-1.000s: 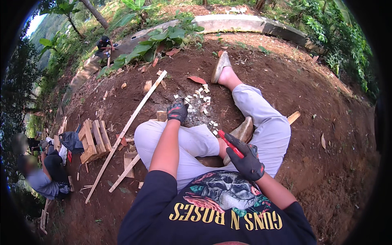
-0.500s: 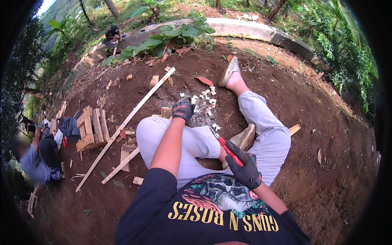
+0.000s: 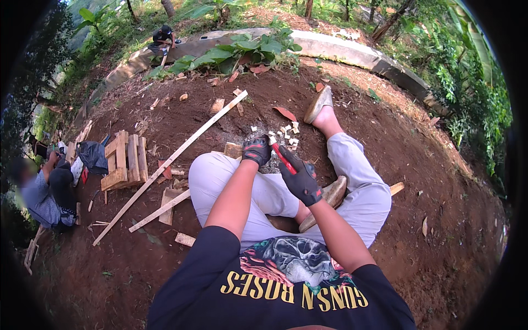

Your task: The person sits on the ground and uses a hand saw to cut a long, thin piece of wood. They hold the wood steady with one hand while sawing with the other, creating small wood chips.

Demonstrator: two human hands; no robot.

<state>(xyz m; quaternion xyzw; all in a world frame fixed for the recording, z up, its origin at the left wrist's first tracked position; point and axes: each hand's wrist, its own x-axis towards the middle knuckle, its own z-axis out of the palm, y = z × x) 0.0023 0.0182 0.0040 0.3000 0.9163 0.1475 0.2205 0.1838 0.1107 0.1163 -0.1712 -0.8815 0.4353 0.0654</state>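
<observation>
My left hand (image 3: 257, 149), in a black glove with red marks, is held over my bent left knee with its fingers closed; what they hold, if anything, is hidden. My right hand (image 3: 297, 179), gloved alike, grips a red-handled tool (image 3: 284, 158) with a metal end. That end points up and left and comes close beside the fingers of my left hand; I cannot tell whether they touch. Just beyond both hands, several small pale wood pieces (image 3: 287, 131) lie scattered on greyish soil. A wood block (image 3: 233, 149) shows next to my left hand.
A long wooden strip (image 3: 170, 160) lies slantwise on my left, with a shorter strip (image 3: 159, 211) nearer. Further left are a wooden pallet-like frame (image 3: 125, 159), a dark bag (image 3: 92, 157) and a seated person (image 3: 41, 192). Another person (image 3: 162, 41) sits by the low concrete wall (image 3: 330, 48).
My right hand has moved up and left with the red-handled tool, bringing its metal end from over my lap to beside my left hand. My left hand stays closed near my knee.
</observation>
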